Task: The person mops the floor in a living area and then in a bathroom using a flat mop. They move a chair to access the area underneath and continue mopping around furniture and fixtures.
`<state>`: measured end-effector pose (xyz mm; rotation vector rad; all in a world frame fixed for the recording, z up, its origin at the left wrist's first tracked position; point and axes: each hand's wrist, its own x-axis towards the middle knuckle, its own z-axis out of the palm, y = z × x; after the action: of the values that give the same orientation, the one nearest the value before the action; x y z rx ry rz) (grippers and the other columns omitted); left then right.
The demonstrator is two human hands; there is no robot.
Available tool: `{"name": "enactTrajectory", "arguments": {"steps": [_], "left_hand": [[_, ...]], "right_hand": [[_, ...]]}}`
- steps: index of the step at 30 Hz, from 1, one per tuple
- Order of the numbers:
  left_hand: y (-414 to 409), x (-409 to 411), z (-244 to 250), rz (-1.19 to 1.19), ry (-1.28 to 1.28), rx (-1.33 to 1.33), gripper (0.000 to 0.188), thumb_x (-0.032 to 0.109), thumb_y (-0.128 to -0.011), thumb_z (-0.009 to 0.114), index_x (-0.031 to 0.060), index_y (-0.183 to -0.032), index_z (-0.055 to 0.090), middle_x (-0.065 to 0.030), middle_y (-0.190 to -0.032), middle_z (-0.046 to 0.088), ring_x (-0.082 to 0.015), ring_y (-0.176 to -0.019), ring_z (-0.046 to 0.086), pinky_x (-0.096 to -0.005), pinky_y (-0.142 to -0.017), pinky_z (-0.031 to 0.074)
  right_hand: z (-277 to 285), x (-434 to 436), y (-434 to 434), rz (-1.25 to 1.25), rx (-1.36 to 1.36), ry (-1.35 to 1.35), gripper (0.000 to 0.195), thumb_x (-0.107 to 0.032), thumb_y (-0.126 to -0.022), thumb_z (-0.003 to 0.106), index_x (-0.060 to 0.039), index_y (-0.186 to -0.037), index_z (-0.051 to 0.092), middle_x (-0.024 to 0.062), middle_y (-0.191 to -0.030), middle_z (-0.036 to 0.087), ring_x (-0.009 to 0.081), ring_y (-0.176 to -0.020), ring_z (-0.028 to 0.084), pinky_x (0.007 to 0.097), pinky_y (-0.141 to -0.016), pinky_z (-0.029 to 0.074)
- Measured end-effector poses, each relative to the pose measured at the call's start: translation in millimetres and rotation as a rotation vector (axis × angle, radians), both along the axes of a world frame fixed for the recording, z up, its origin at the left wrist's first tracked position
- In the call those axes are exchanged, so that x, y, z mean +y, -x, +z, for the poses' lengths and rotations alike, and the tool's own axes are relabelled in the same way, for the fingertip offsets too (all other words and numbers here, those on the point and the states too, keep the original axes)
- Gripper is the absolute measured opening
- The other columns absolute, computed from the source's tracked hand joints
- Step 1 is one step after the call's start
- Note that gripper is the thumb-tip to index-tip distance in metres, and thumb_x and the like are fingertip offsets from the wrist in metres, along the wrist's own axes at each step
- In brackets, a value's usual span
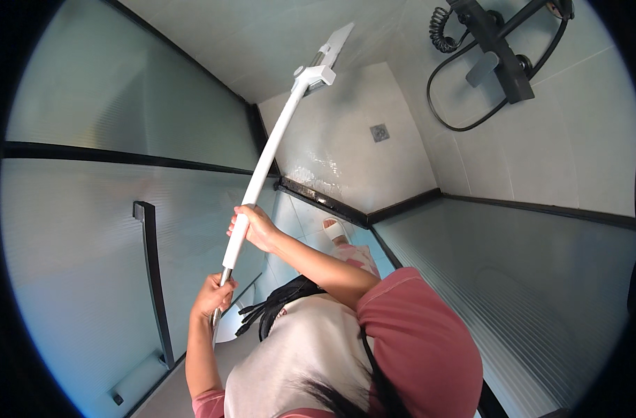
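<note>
Both hands grip a long-handled flat mop (273, 136) that slants from lower left up toward the back of the shower. My left hand (213, 297) is closed around the bare metal pole. Higher up, my right hand (255, 228) wraps the white sleeve of the handle. At the far end, a white bracket carries the narrow, flat mop head (340, 43), seen nearly edge-on by the tiled back wall (276, 31). Whether the head touches that wall, I cannot tell. Water glistens on the shower floor (344, 125) beneath the pole.
A black-framed ribbed glass door (77, 235) with a black handle (153, 282) stands at left. Another glass panel (506, 261) is at right. A black threshold (323, 201) crosses before my slippered foot (334, 230). A floor drain (379, 132) and black shower mixer (498, 52) lie beyond.
</note>
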<state>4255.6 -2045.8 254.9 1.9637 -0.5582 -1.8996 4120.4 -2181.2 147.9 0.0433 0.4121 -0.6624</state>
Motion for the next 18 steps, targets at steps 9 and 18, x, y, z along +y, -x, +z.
{"name": "enactTrajectory", "arguments": {"steps": [9, 18], "left_hand": [[4.3, -7.4, 0.9, 0.017, 0.042, 0.120, 0.021, 0.007, -0.085, 0.055, 0.0068, -0.066, 0.045, 0.0011, -0.045, 0.042, -0.0054, -0.031, 0.033, -0.0223, -0.030, 0.025], [35.3, -40.5, -6.1, 0.044, 0.170, 0.223, 0.049, 0.033, -0.087, 0.062, -0.0030, -0.115, 0.044, 0.0023, -0.049, 0.038, -0.0047, -0.032, 0.029, -0.0220, -0.030, 0.023]], "right_hand": [[5.8, 2.2, -5.3, -0.130, 0.254, 0.131, 0.015, -0.014, -0.087, 0.053, -0.0020, -0.083, 0.044, 0.0071, -0.070, 0.049, 0.0182, -0.062, 0.056, 0.0385, -0.065, 0.056], [8.7, 7.9, 2.3, -0.136, 0.463, 0.192, 0.019, -0.017, -0.087, 0.051, 0.0012, -0.082, 0.049, 0.0087, -0.065, 0.054, 0.0227, -0.061, 0.062, 0.0354, -0.065, 0.055]]}}
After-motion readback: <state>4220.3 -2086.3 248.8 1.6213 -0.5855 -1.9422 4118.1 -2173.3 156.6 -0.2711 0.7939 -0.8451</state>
